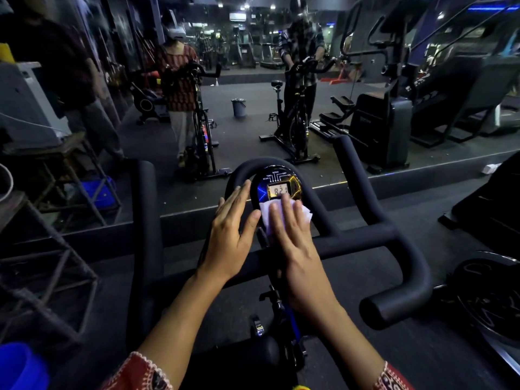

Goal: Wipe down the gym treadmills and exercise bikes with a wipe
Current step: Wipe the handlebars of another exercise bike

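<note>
We press the wipe [305,213] flat with our right hand [292,235], fingers straight and spread over it, nothing curled round it. The wipe is one white, crumpled sheet lying on the lower half of the bike's round console [277,187], just under its small lit screen. Our left hand [230,229] is open too, its straight fingers resting against the console's left edge and holding nothing. The console is glossy black with blue and gold markings, and it sits inside a padded loop of the handlebar [394,232]. The bar is matte black foam, a thick tube, with two long horns reaching forward and one curled end on the right. Two red patterned sleeves [140,372] show at the bottom edge. Below lies a dark, dull floor [351,277], and a black weight plate [489,299] rests on it to the right. A rusty metal rack [70,249] stands on the left, with a blue cup [19,367] near the corner. Ahead, a wall mirror [422,153] shows the dim gym: two bikes in front with a person at each, one grey bucket [238,107] between them, and a large stair machine [464,88] at the right.
</note>
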### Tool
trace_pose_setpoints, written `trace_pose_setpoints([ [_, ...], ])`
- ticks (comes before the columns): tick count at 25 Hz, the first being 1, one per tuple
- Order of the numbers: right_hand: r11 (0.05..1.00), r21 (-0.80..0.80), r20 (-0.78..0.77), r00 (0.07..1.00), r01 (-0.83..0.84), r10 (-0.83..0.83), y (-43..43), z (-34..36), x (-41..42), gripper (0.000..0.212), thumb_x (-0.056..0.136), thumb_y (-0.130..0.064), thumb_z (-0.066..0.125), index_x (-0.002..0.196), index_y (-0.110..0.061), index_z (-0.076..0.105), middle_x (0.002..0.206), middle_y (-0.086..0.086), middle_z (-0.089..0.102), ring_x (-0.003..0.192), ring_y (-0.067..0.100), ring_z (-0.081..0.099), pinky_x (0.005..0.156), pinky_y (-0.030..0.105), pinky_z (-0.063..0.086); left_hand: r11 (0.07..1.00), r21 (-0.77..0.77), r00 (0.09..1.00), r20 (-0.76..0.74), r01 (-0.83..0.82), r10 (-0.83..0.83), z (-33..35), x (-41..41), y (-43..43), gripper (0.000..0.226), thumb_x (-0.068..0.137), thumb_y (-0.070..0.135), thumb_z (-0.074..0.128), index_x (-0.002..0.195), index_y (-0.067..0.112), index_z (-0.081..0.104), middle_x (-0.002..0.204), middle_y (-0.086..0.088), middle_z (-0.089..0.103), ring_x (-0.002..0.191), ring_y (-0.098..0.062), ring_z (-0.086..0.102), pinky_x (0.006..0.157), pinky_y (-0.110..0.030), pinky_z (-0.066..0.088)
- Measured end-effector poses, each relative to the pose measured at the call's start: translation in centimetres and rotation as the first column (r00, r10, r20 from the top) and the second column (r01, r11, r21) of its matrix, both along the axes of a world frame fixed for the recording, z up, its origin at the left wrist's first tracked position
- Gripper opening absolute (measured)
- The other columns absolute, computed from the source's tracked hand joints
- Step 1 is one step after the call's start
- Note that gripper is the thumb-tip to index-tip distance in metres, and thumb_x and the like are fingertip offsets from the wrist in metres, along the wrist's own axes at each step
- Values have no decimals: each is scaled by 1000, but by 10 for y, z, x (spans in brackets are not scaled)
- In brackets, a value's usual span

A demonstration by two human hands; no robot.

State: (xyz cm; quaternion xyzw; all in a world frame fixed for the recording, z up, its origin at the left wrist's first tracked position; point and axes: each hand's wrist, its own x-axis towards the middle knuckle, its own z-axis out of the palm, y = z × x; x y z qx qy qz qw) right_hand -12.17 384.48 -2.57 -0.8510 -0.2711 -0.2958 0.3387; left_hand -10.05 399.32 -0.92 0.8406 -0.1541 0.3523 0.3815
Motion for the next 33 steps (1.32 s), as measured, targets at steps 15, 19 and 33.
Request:
trace_pose_setpoints([
  [15,998,-46,30,998,48,-46,-2,12,12,52,102,-30,27,149,-10,21,158,6,12,147,26,7,118,23,-1,999,36,999,39,0,-1,-2,-1,2,59,94,36,44,139,-1,41,141,-2,38,132,-17,35,109,-39,25],
  [19,989,131,-133,990,66,-49,3,16,14,57,101,-40,15,150,-14,2,160,5,-3,149,20,3,119,26,4,999,39,999,39,-21,20,-1,-4,2,57,93,33,45,138,-2,43,142,-12,43,132,-20,36,110,-35,26],
  [33,912,-400,118,982,-90,148,-19,13,9,59,88,-12,49,146,-12,38,159,4,19,148,25,5,120,33,5,996,-35,997,26,-79,79,2,-20,9,52,93,27,42,132,-8,48,135,-22,49,126,-15,39,107,-6,20],
])
